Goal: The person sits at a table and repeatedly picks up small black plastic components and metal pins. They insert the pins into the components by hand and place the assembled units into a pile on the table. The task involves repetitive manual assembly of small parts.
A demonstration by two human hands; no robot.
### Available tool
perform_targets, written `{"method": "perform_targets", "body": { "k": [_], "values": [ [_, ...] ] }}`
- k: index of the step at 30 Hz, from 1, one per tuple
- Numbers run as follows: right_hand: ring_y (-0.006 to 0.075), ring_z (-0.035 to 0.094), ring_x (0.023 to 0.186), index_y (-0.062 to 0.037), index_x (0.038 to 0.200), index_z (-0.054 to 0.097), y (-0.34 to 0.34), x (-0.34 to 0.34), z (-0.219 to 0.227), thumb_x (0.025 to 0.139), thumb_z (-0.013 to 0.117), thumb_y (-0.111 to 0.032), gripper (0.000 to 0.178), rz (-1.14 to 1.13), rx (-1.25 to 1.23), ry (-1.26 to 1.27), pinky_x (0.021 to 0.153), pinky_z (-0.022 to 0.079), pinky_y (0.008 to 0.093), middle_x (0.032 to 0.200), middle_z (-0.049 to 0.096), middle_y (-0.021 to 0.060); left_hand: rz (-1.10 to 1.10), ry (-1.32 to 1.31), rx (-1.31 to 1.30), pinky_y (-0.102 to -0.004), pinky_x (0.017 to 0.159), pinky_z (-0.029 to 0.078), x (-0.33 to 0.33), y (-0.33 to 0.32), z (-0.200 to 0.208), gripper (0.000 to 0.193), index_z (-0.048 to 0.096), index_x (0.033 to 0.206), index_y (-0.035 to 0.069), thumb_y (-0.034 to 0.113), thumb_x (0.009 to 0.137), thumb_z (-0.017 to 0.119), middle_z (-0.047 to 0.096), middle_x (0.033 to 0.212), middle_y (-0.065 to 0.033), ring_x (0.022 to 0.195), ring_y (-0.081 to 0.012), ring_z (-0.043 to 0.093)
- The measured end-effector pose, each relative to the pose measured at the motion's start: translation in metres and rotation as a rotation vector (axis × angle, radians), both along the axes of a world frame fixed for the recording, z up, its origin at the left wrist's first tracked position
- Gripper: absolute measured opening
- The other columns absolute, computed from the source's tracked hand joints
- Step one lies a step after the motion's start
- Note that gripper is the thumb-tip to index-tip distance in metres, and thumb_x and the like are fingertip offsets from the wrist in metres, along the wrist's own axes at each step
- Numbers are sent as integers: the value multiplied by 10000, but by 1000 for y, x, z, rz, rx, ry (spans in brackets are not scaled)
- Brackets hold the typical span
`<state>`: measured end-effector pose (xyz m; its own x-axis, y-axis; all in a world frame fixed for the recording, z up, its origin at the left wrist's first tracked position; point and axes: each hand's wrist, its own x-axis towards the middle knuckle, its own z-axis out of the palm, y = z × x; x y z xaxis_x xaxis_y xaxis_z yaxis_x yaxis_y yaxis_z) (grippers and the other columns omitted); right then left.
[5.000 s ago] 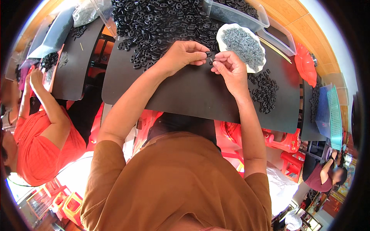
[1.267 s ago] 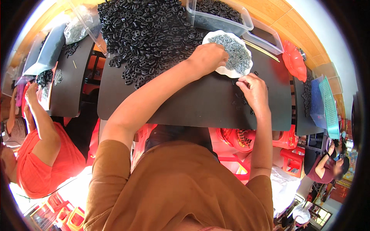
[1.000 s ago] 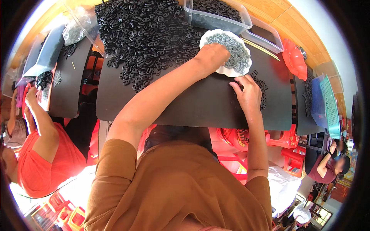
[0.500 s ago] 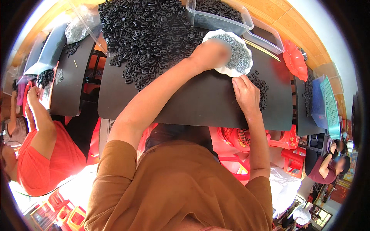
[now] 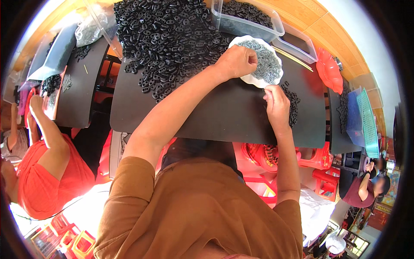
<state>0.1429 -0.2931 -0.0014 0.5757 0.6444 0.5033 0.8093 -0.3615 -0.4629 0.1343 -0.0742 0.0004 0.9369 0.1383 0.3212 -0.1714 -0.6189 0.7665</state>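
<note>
- Head view: left hand (image 5: 238, 62), fingers curled, overhangs scalloped white dish (image 5: 258, 82) of grey bits (image 5: 269, 64), presumably close for short reach.
- Right hand (image 5: 277, 102), fingers bent, by near rim; whether either pinches anything, cannot tell.

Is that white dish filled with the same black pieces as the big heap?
No, the white dish holds small grey bits, while the big heap is made of black pieces with holes.

Bright light; glare bleaches the floor (image 5: 88, 197) below-left of the left hand (image 5: 236, 62); fine detail there seems soft; outer edges bend.
</note>
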Motion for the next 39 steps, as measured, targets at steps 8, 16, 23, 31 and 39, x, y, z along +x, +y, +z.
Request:
{"method": "perform_targets", "body": {
  "k": [8, 16, 23, 31, 39],
  "values": [
    [141, 671, 760, 4, 1015, 624, 30, 14, 20, 943, 533, -15, 117, 81, 443, 739, 672, 547, 253, 903, 664, 81, -51, 29, -275, -270, 710, 519, -33, 9, 13, 141, 701, 818, -5, 132, 783, 704, 696, 768, -56, 724, -103, 641],
    [128, 656, 772, -8, 1062, 642, 76, 4, 22, 940, 545, -42, 159, 210, 379, 896, 685, 534, 245, 945, 662, 74, -42, 64, -474, -224, 661, 496, -76, 23, 1, 75, 673, 814, 10, 84, 819, 681, 671, 760, -6, 714, -60, 608],
    [124, 645, 761, 4, 994, 649, 87, -4, 9, 918, 540, 3, 133, 318, 306, 757, 685, 521, 244, 948, 630, 60, -35, 74, -476, -223, 629, 479, -78, 30, -14, 79, 667, 812, 3, 81, 825, 662, 672, 755, -7, 700, -54, 603],
    [126, 645, 718, 16, 971, 631, 88, -10, 7, 911, 527, 32, 121, 337, 251, 550, 635, 530, 242, 929, 606, 62, -151, 187, -570, -224, 677, 487, -82, 34, -8, 92, 663, 842, 1, 93, 837, 667, 678, 792, -30, 725, -68, 607],
    [119, 623, 711, -5, 978, 561, 85, -6, 1, 957, 486, -28, 82, 395, 357, 685, 643, 521, 251, 868, 609, 64, -162, 198, -901, -246, 736, 510, -81, 33, -8, 103, 659, 870, 3, 87, 822, 695, 677, 868, -56, 774, -94, 619]
  ]
}}
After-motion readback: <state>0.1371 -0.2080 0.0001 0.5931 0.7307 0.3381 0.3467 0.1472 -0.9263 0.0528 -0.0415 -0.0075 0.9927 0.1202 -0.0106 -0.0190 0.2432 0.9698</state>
